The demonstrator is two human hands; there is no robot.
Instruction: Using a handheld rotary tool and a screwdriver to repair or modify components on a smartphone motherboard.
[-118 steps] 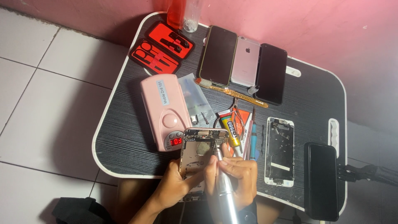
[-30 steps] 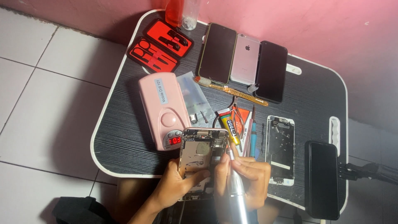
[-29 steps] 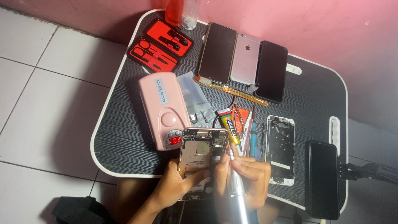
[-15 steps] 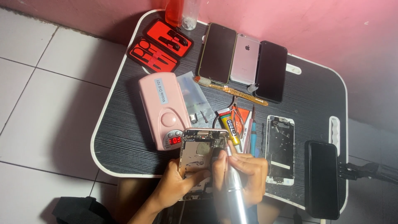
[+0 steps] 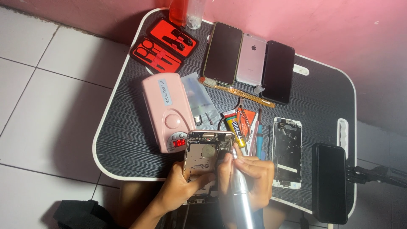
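Basically near table (image 5: 127,140) front edge: left hand (image 5: 180,191) grips opened phone frame (image 5: 203,159), right hand (image 5: 254,178) fingers wrapped on silver rotary handpiece (image 5: 239,191). Red case (image 5: 163,44) holds manicure tools.

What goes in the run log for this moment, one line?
left hand: holds phone frame | right hand: grips silver rotary tool, tip at frame's top edge | pink control box beside, on table

left hand (image 5: 180,191) gripping opened phone frame (image 5: 204,157), right hand (image 5: 250,171) holding silver drill pen (image 5: 240,191) against it

Bare metal phone housing (image 5: 202,159), glossy pink plastic drill box (image 5: 166,111)
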